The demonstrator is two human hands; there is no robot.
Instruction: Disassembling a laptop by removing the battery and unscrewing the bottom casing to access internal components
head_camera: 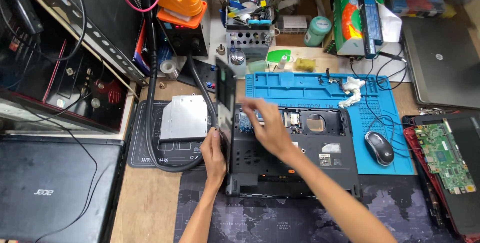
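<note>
The left hand point(214, 154) grips the upended black panel point(226, 104) while the right hand point(267, 125), fingers spread, hovers over the opened laptop base point(295, 158); a slip could drop the panel onto exposed parts.

wooden bench point(145, 208): blue repair mat point(310, 85), dark map mat point(280, 223), closed black laptop point(50, 193).
</note>
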